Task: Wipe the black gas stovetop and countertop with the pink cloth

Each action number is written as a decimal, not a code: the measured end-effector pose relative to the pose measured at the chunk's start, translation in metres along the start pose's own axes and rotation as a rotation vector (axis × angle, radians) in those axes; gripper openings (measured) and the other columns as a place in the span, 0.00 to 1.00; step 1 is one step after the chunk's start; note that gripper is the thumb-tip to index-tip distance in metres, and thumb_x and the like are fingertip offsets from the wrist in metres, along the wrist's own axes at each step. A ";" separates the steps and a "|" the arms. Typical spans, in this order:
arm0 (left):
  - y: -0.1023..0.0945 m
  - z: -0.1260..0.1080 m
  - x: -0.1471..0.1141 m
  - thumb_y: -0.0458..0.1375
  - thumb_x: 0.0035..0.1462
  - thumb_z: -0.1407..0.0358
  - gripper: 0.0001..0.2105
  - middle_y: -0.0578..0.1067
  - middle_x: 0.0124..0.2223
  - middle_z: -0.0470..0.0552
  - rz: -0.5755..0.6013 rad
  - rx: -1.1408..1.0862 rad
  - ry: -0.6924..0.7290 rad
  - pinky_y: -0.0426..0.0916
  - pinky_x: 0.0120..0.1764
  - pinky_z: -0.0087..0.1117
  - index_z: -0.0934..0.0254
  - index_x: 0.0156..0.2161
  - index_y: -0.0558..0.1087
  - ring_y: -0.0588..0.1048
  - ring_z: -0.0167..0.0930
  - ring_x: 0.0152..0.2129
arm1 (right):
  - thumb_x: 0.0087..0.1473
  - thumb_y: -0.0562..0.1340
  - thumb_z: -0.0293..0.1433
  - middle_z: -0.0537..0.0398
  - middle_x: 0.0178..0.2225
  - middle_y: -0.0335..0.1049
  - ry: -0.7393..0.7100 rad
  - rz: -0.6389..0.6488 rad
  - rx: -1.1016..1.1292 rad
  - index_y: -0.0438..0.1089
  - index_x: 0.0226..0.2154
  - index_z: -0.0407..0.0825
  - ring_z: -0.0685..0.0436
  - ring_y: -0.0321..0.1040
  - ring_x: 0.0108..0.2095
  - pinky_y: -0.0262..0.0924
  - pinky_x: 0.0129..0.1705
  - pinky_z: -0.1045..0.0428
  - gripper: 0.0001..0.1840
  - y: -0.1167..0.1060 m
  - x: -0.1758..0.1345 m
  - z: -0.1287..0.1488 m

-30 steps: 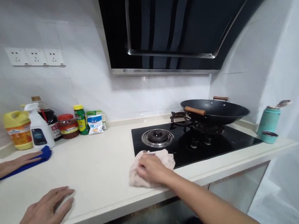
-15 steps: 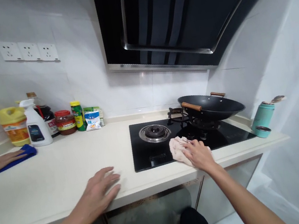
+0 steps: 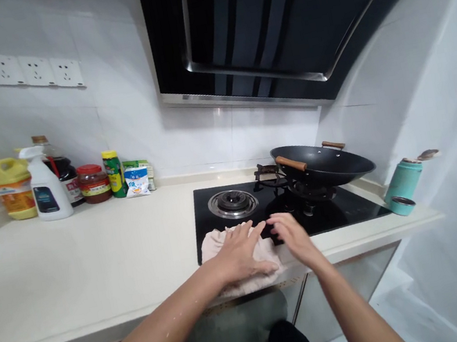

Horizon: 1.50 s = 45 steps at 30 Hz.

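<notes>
We list first a pale pink, crumpled fabric cloth (image 3: 214,244), lying across the front edge of a black glass gas hob (image 3: 343,217), near its left corner, and over the strip of white countertop (image 3: 94,259) before it.

Hands: our left hand (image 3: 240,257) lies palm down over the cloth, fingers spread and thumb held well out. Our right hand (image 3: 293,237), slightly blurred, is just beside it above the hob's front edge, fingers loosely bent and pinching nothing that we can see; we cannot tell whether it touches the cloth.

On the hob we count one round, steel-ringed burner (image 3: 233,202) at left and, at right, a wide black wok (image 3: 327,164) with two brown wooden handles.

At the hob's right end we enter a turquoise cylindrical canister (image 3: 404,184), tilted in our view, with a small turquoise cup (image 3: 403,205) near its foot.

Along the back wall, left to right, we record: a yellow plastic jug (image 3: 13,191); a white spray bottle (image 3: 49,194); a dark, brown-capped bottle (image 3: 70,181); a red-lidded jar (image 3: 94,186); a green, yellow-capped tub (image 3: 114,176); a blue-and-white packet (image 3: 137,182).
</notes>
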State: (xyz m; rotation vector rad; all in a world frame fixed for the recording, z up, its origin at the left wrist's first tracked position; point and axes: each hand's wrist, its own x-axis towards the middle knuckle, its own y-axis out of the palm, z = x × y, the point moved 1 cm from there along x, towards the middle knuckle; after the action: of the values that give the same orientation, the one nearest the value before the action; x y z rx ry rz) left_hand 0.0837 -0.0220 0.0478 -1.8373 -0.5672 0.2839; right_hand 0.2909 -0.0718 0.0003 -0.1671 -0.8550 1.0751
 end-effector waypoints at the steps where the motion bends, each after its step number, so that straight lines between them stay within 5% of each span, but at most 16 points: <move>1: 0.003 0.001 0.002 0.62 0.50 0.36 0.53 0.48 0.75 0.65 0.022 0.045 -0.035 0.42 0.66 0.63 0.55 0.74 0.45 0.44 0.55 0.71 | 0.64 0.50 0.41 0.45 0.52 0.69 0.067 -0.105 -0.037 0.74 0.45 0.50 0.41 0.70 0.48 0.64 0.54 0.44 0.21 -0.017 -0.001 -0.017; 3: 0.010 0.003 0.000 0.61 0.47 0.33 0.54 0.47 0.75 0.65 0.021 0.128 -0.103 0.36 0.64 0.69 0.55 0.73 0.49 0.41 0.60 0.70 | 0.62 0.50 0.41 0.45 0.47 0.73 0.198 -0.219 -0.156 0.74 0.43 0.50 0.40 0.71 0.46 0.64 0.53 0.45 0.21 -0.049 -0.006 -0.053; 7: 0.016 0.008 -0.019 0.60 0.47 0.32 0.51 0.45 0.75 0.64 -0.041 0.189 -0.209 0.34 0.63 0.72 0.55 0.71 0.56 0.38 0.63 0.70 | 0.59 0.52 0.38 0.46 0.47 0.76 0.333 -0.196 -0.403 0.74 0.42 0.49 0.39 0.71 0.47 0.61 0.53 0.46 0.19 -0.089 -0.012 -0.105; 14: 0.028 0.023 -0.037 0.57 0.55 0.36 0.42 0.47 0.75 0.61 -0.067 0.177 -0.194 0.45 0.63 0.69 0.52 0.70 0.57 0.43 0.59 0.70 | 0.63 0.51 0.39 0.50 0.47 0.76 0.512 -0.113 -0.725 0.74 0.46 0.54 0.40 0.71 0.42 0.57 0.39 0.49 0.19 -0.081 -0.009 -0.110; 18: 0.043 0.008 -0.002 0.52 0.55 0.33 0.43 0.46 0.75 0.60 -0.052 0.098 -0.110 0.39 0.62 0.72 0.50 0.70 0.56 0.40 0.61 0.70 | 0.63 0.51 0.40 0.51 0.44 0.76 0.511 -0.143 -0.702 0.74 0.45 0.54 0.41 0.71 0.41 0.55 0.38 0.50 0.19 -0.076 -0.014 -0.102; 23: 0.071 -0.039 0.068 0.53 0.47 0.29 0.49 0.45 0.75 0.63 -0.001 0.028 -0.021 0.33 0.60 0.74 0.50 0.70 0.57 0.37 0.66 0.69 | 0.62 0.51 0.41 0.51 0.42 0.76 0.515 -0.152 -0.677 0.75 0.44 0.54 0.41 0.70 0.40 0.54 0.36 0.50 0.19 -0.081 -0.016 -0.107; 29: 0.097 -0.084 0.118 0.60 0.46 0.37 0.42 0.52 0.71 0.65 -0.034 0.070 0.103 0.38 0.58 0.74 0.52 0.65 0.65 0.45 0.67 0.66 | 0.59 0.51 0.43 0.50 0.40 0.78 0.514 -0.214 -0.441 0.75 0.41 0.52 0.41 0.72 0.40 0.59 0.39 0.51 0.21 -0.095 -0.013 -0.128; 37: 0.083 -0.061 0.059 0.64 0.53 0.55 0.24 0.67 0.58 0.61 -0.239 0.223 0.260 0.56 0.56 0.56 0.54 0.56 0.73 0.64 0.49 0.54 | 0.58 0.53 0.45 0.51 0.37 0.79 0.504 -0.253 -0.453 0.76 0.38 0.51 0.42 0.71 0.37 0.58 0.37 0.51 0.21 -0.092 -0.013 -0.120; 45: 0.047 0.022 -0.039 0.69 0.48 0.55 0.30 0.68 0.62 0.57 -0.314 0.340 0.124 0.60 0.53 0.51 0.49 0.58 0.72 0.67 0.47 0.54 | 0.59 0.55 0.41 0.56 0.33 0.76 0.502 -0.262 -0.497 0.76 0.35 0.53 0.46 0.68 0.34 0.53 0.35 0.53 0.15 -0.085 -0.013 -0.116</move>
State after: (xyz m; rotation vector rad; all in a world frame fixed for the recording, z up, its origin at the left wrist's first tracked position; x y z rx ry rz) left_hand 0.0514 -0.0352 -0.0065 -1.4041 -0.6667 0.0487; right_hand 0.4276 -0.0932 -0.0416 -0.6923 -0.6471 0.5205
